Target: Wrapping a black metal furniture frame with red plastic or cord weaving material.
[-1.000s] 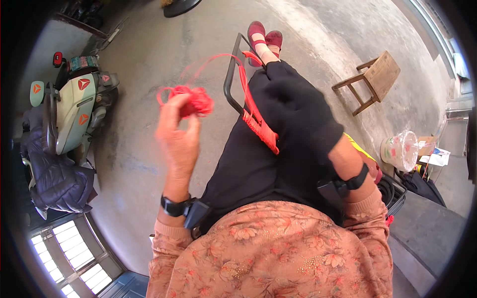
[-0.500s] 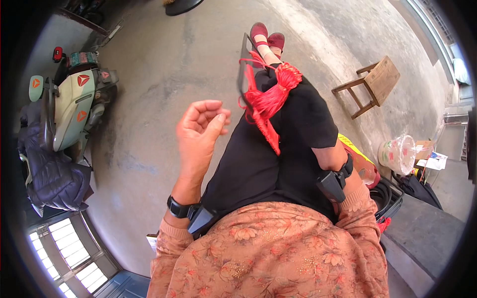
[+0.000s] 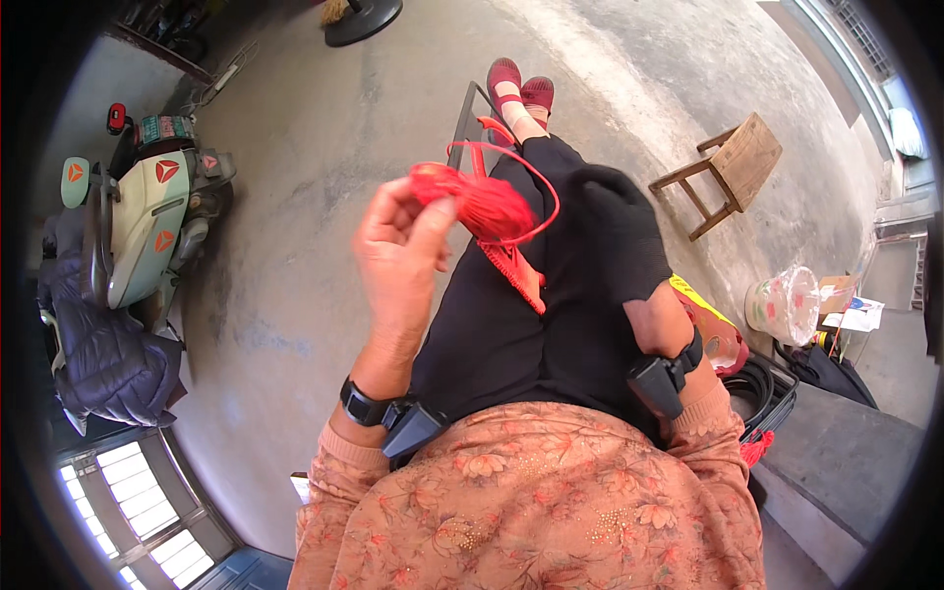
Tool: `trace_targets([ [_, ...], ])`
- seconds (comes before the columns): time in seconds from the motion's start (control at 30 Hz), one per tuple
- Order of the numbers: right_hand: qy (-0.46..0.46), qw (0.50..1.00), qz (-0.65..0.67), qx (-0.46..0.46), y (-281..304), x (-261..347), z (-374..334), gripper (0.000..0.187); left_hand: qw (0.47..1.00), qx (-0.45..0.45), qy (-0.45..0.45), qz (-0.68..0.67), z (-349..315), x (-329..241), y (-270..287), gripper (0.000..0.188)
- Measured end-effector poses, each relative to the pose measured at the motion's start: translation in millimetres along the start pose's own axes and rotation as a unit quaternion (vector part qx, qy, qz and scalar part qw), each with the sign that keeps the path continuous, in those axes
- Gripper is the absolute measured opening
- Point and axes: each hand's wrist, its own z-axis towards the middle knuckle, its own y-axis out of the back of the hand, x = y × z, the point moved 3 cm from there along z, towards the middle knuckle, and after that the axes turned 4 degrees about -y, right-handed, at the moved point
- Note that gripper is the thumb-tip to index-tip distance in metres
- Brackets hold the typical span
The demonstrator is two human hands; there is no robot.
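My left hand is closed on one end of a red cord bundle, pinched between thumb and fingers above my lap. A loose loop of red cord curves out to the bundle's right. Below it a red knitted-looking strip lies over my black trousers. A thin dark frame stands beyond, by my shins, with red material on it. My right hand seems covered by a black glove over my right thigh. It blends with the trousers, so its fingers are hard to make out.
A wooden stool stands to the right on the concrete floor. Nearer are a clear plastic-wrapped tub, a red and yellow bag and coiled black hose. A scooter with a dark padded jacket stands left.
The red bundle has shifted left and toward me, from beside my right hand into my left hand. My left fingers have closed on it. My right hand has drawn away from it.
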Motion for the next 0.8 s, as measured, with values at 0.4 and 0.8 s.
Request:
trace_targets([
  [0.4,0.037,0.958,0.268,0.098,-27.3,67.4,-26.8,0.04,0.994,0.086,-0.067,0.004,-19.0,-44.2,-7.8,0.042],
  [0.8,-0.068,0.982,0.132,0.115,12.1,36.5,-71.0,0.044,0.753,0.11,0.31,-0.57,-69.0,38.1,29.1,0.046],
])
